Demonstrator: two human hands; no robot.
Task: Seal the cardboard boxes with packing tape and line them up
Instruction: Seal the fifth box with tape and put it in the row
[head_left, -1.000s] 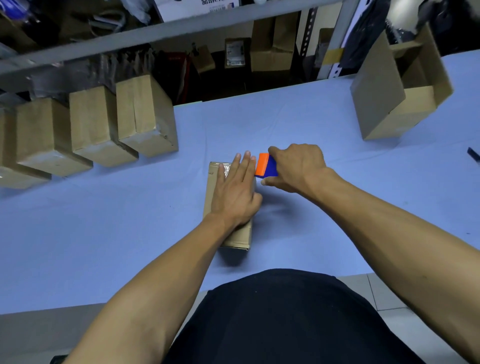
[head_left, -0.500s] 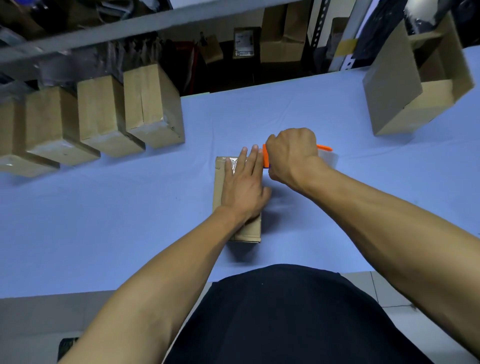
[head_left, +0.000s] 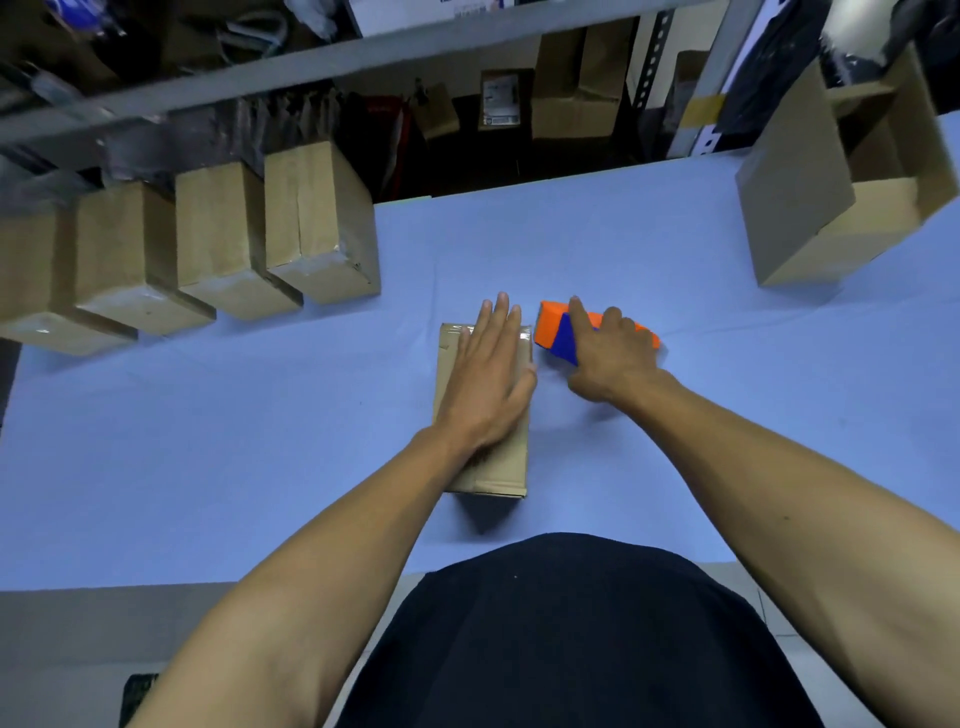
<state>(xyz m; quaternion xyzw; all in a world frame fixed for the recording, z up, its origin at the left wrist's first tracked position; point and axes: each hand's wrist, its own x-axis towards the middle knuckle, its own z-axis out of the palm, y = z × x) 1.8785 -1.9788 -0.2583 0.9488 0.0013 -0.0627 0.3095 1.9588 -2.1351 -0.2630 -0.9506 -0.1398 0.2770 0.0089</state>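
Note:
A small cardboard box (head_left: 500, 462) lies on the blue table (head_left: 208, 467) in front of me, with clear tape shining along its far end. My left hand (head_left: 488, 382) lies flat on top of it, fingers spread and pressing down. Just right of the box, my right hand (head_left: 608, 353) rests on an orange and blue tape dispenser (head_left: 558, 335) that lies on the table. A row of several sealed boxes (head_left: 317, 223) stands at the back left.
A larger open cardboard box (head_left: 810, 197) stands at the back right of the table. Behind the table runs a metal shelf (head_left: 363, 57) with more cartons below it. The table's near edge is at my waist.
My right hand has brought the tape dispenser away from the box's far end and down onto the table to the right. The left hand has stayed flat on the box.

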